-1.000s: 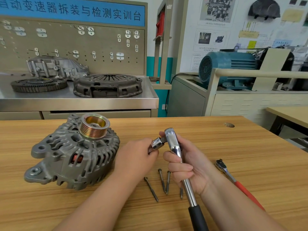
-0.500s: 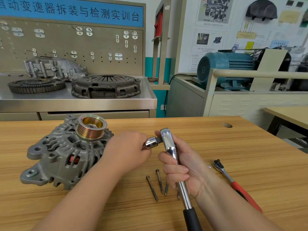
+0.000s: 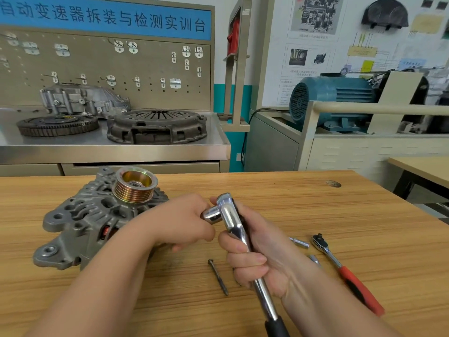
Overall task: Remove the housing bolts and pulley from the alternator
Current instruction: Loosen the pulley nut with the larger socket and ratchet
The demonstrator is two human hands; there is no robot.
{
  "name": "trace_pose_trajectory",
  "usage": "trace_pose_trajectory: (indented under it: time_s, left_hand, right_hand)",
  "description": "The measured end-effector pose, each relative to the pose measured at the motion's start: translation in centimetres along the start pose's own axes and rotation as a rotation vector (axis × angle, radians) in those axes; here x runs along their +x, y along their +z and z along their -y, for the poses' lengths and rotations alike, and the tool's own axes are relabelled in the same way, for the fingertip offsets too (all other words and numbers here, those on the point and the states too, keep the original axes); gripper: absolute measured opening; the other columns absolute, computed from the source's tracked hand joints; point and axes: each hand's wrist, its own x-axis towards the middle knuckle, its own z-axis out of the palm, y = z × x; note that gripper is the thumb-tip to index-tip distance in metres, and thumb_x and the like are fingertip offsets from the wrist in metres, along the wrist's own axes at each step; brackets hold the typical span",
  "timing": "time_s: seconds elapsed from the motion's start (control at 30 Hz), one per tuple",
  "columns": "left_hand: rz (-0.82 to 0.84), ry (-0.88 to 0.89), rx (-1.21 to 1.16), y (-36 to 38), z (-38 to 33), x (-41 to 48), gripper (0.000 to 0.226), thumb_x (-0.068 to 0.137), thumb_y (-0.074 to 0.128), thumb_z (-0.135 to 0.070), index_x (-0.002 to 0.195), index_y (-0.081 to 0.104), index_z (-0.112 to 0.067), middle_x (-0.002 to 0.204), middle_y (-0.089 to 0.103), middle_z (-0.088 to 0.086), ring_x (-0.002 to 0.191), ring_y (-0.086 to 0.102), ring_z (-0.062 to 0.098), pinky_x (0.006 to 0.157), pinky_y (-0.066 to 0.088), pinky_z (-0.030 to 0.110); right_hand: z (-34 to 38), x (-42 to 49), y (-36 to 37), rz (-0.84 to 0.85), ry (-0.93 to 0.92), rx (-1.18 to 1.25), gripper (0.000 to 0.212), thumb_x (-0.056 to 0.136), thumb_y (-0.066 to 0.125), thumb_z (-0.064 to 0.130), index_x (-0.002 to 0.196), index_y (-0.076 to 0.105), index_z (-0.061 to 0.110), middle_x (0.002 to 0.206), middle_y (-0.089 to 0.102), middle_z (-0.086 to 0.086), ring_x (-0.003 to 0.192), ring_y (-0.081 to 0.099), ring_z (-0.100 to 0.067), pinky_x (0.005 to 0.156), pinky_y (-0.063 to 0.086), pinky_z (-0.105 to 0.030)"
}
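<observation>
The grey alternator (image 3: 80, 222) lies on the wooden table (image 3: 315, 210) at the left, its gold ribbed pulley (image 3: 134, 188) facing up. My right hand (image 3: 257, 249) grips the chrome shaft of a large ratchet wrench (image 3: 239, 235), head upward. My left hand (image 3: 184, 221) holds the chrome socket (image 3: 212, 214) that sits on the side of the ratchet head. One long housing bolt (image 3: 218, 277) lies on the table below my hands; other bolts are hidden behind my right hand.
A smaller ratchet with a red handle (image 3: 347, 271) and two small chrome bits (image 3: 300, 242) lie to the right of my right hand. Behind the table stands a steel bench (image 3: 121, 149) with a clutch cover (image 3: 158, 126), a flywheel and a housing.
The socket has closed up against the ratchet head under my left hand. The view shifted, so both hands and the ratchet sit a little lower and my right hand now covers most of the bolts.
</observation>
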Motion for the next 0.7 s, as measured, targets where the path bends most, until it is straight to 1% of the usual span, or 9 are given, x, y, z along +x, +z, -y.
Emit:
trace_pose_trajectory:
  time_s: [0.2,0.3,0.33,0.4,0.47,0.53,0.6,0.63,0.7]
  left_hand:
    - [-0.039,0.013,-0.001,0.5,0.1,0.4,0.042,0.079,0.056,-0.002,0.045,0.038,-0.019,0.032,0.040,-0.005,0.031,0.042,0.015,0.055,0.042,0.034]
    - [-0.166,0.032,0.121,1.4,-0.3,0.4,0.041,0.081,0.059,-0.008,0.047,0.042,-0.022,0.038,0.045,-0.010,0.043,0.047,0.013,0.052,0.041,0.027]
    - [-0.234,0.069,0.173,2.0,-0.4,0.4,0.035,0.083,0.060,-0.013,0.053,0.046,-0.024,0.047,0.051,-0.012,0.052,0.051,0.011,0.055,0.041,0.026]
    - [-0.392,0.092,0.254,3.3,-0.8,0.0,0.006,0.086,0.061,-0.028,0.081,0.056,-0.028,0.081,0.058,-0.016,0.080,0.055,0.007,0.068,0.044,0.024]
    - [-0.604,0.080,0.343,4.4,-0.6,-0.7,0.027,0.084,0.061,-0.042,0.107,0.049,-0.032,0.104,0.047,-0.019,0.099,0.045,0.002,0.079,0.037,0.016]
    - [-0.715,0.104,0.368,4.3,-0.5,-2.3,0.026,0.082,0.052,-0.048,0.104,0.046,-0.037,0.100,0.043,-0.023,0.096,0.044,-0.002,0.075,0.035,0.010]
    - [-0.583,0.072,0.418,4.6,-0.1,-3.9,0.023,0.081,0.043,-0.054,0.098,0.050,-0.039,0.094,0.052,-0.022,0.093,0.053,-0.001,0.077,0.047,0.015]
    - [-0.445,0.039,0.449,5.1,0.2,-4.4,0.029,0.083,0.043,-0.058,0.101,0.054,-0.039,0.099,0.057,-0.021,0.097,0.056,0.002,0.084,0.052,0.022]
    - [-0.166,-0.051,0.527,6.7,1.1,-4.8,0.046,0.085,0.047,-0.066,0.119,0.055,-0.035,0.119,0.060,-0.015,0.112,0.056,0.009,0.099,0.048,0.031]
  right_hand:
    - [-0.1,-0.1,-0.1,0.031,-0.001,0.043,0.034,0.093,0.048,0.049,0.109,0.064,0.023,0.049,0.040,0.000,0.027,0.029,-0.004,0.026,0.019,-0.012]
    - [0.2,-0.3,-0.5,0.126,-0.006,0.029,0.034,0.092,0.052,0.048,0.104,0.065,0.020,0.051,0.043,-0.001,0.029,0.032,-0.004,0.027,0.020,-0.012]
    - [0.3,-0.3,-0.7,0.140,-0.028,-0.011,0.034,0.090,0.056,0.049,0.103,0.065,0.018,0.052,0.043,-0.001,0.030,0.033,-0.005,0.028,0.021,-0.012]
    - [0.7,-0.4,-1.1,0.122,-0.064,-0.071,0.035,0.081,0.065,0.048,0.096,0.065,0.017,0.054,0.044,-0.002,0.031,0.033,-0.005,0.028,0.023,-0.013]
    - [1.1,-0.5,-1.8,0.080,-0.087,-0.050,0.030,0.079,0.070,0.042,0.092,0.060,0.016,0.051,0.043,0.000,0.030,0.034,-0.005,0.026,0.024,-0.013]
    - [1.8,-0.7,-2.6,0.022,-0.137,0.041,0.024,0.082,0.070,0.037,0.088,0.057,0.017,0.049,0.042,0.002,0.029,0.033,-0.005,0.026,0.024,-0.013]
    - [2.6,-1.1,-3.1,-0.019,-0.206,0.122,0.020,0.080,0.072,0.034,0.086,0.060,0.019,0.047,0.041,0.004,0.029,0.032,-0.004,0.026,0.023,-0.012]
    - [3.0,-1.3,-3.2,-0.027,-0.237,0.149,0.019,0.077,0.072,0.033,0.086,0.061,0.021,0.047,0.040,0.004,0.028,0.032,-0.003,0.025,0.022,-0.012]
    - [3.7,-1.8,-3.3,-0.023,-0.273,0.183,0.017,0.075,0.072,0.034,0.083,0.062,0.024,0.046,0.038,0.005,0.028,0.031,-0.003,0.025,0.022,-0.012]
